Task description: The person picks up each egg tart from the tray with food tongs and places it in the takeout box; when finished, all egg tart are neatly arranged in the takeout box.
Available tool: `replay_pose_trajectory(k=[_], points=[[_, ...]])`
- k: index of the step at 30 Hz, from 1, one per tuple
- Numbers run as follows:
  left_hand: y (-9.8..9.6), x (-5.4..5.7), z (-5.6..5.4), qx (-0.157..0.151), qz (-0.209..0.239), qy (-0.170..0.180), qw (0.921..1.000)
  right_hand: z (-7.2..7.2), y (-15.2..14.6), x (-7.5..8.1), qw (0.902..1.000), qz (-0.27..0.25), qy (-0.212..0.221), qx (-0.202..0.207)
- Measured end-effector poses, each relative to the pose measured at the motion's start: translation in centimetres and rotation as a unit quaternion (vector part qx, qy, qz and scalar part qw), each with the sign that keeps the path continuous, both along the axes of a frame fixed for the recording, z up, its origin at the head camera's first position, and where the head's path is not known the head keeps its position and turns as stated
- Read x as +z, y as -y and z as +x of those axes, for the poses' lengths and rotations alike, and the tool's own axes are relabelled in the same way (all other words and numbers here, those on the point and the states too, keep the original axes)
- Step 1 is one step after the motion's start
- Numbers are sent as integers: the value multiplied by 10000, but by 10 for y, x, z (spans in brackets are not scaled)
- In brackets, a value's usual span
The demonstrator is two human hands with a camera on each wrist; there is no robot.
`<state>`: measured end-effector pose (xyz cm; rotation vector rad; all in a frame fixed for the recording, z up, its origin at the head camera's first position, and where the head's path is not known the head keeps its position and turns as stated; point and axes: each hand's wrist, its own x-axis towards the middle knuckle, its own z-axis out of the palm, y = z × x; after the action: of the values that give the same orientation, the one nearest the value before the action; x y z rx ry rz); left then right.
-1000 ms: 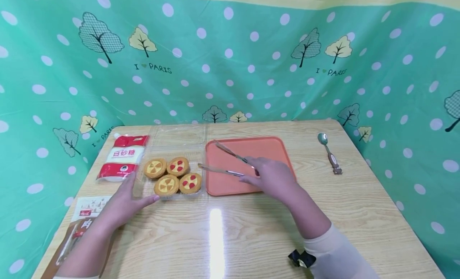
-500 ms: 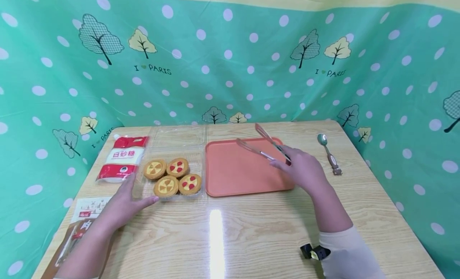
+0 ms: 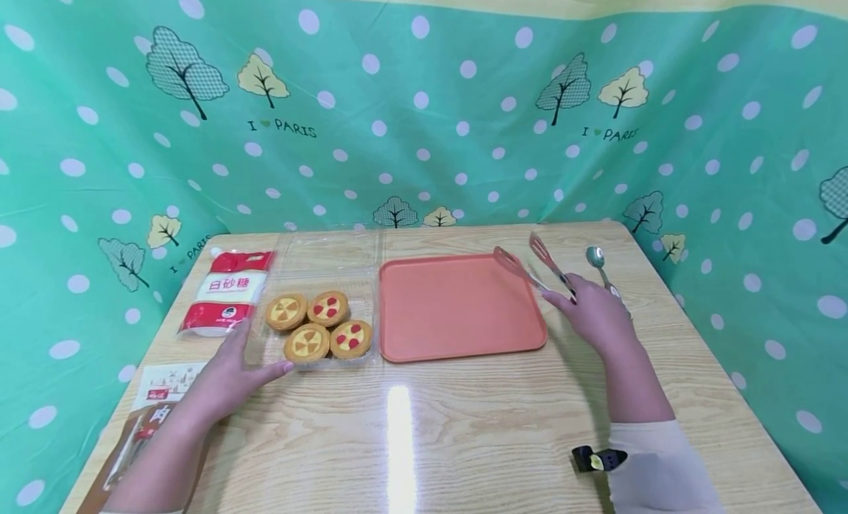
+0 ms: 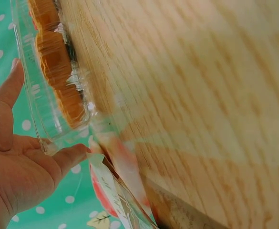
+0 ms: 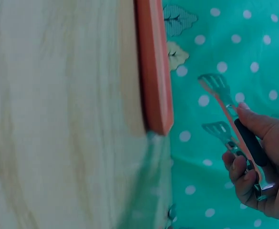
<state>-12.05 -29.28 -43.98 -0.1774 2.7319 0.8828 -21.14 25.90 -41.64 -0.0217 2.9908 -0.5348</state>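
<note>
My right hand (image 3: 592,315) grips a pair of metal tongs (image 3: 535,263) with orange slotted tips, held above the table at the right edge of the orange tray (image 3: 457,308). The tongs (image 5: 232,129) stand apart with nothing between their tips. My left hand (image 3: 228,374) rests flat on the table, fingers touching the near left corner of a clear plastic box (image 3: 318,308) with several round decorated biscuits (image 3: 318,324). In the left wrist view the fingers (image 4: 65,157) touch the box rim (image 4: 44,109).
A red and white bag of sugar (image 3: 225,289) lies left of the box. A spoon (image 3: 606,278) lies right of the tongs. A printed packet (image 3: 149,411) lies at the near left table edge. Green dotted cloth surrounds the table.
My right hand has carried the tongs from over the tray's left side to the right, past the tray's right edge. The left hand has stayed in place.
</note>
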Motion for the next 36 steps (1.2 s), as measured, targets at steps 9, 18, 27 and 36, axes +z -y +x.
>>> replay_pose_trajectory(k=[9,18,27,36], points=[[-1,2,1,3,-24,31,10000,-3,-19,-11,9991,33,311,-295],[-1,0,0,5,-42,27,10000,-5,-27,-16,9966,161,685,-422],[-1,1,1,10,-92,61,9999,-10,-30,-15,9913,-67,1268,-335],[-1,1,1,9,-94,51,9999,-13,-31,-24,9904,226,1354,-180]])
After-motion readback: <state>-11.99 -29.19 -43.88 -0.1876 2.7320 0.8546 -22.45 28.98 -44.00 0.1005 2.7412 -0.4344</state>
